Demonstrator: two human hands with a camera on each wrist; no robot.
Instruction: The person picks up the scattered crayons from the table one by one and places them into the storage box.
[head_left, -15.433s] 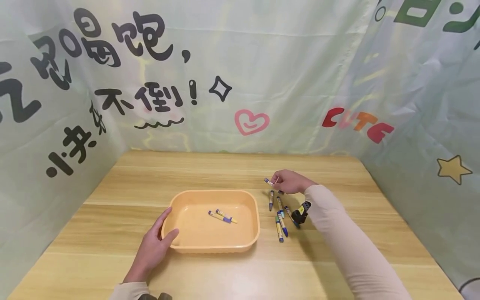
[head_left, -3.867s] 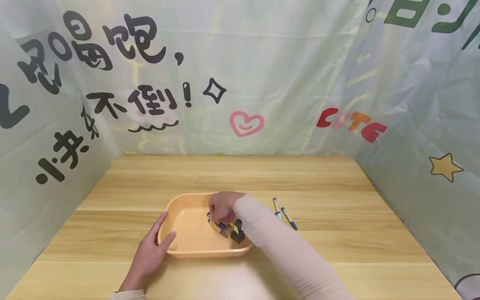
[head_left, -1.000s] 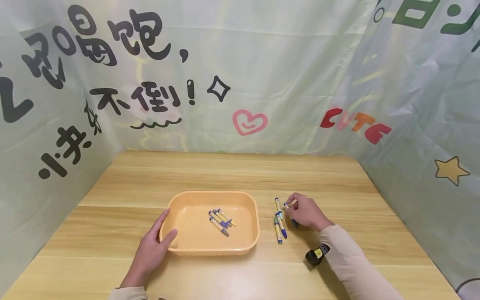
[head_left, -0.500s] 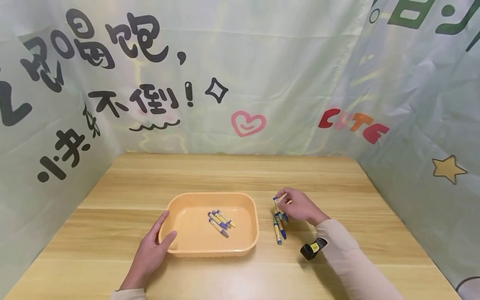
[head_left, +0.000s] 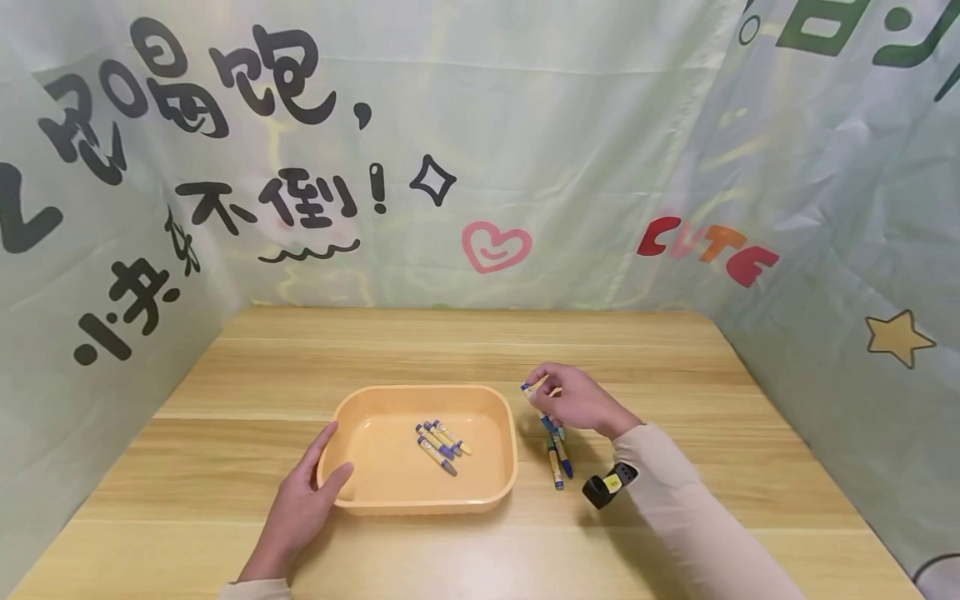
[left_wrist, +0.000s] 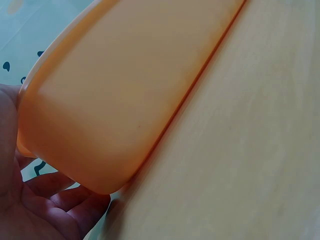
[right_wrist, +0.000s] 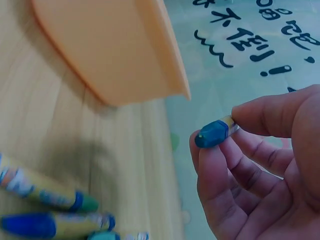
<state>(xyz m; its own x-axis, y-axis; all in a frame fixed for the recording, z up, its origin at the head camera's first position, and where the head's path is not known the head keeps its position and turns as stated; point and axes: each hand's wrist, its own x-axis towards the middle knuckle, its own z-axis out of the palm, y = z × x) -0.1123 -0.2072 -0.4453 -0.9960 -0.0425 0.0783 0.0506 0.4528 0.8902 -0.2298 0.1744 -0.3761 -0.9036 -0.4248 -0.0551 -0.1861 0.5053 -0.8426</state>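
You pinch a short blue-tipped crayon with a yellow wrapper [head_left: 531, 390] between the thumb and fingers of your right hand [head_left: 573, 400], lifted above the wooden table [head_left: 660, 367], at 3 o'clock from the shallow orange plastic tray [head_left: 420, 498]. Just below your hand, at 6 o'clock, a few more crayons [head_left: 558, 460] lie on the table. Four crayons [head_left: 441, 438] lie inside the tray. Your left hand [head_left: 303, 500] holds the tray's rim at its 8 o'clock corner, the thumb curled over the edge.
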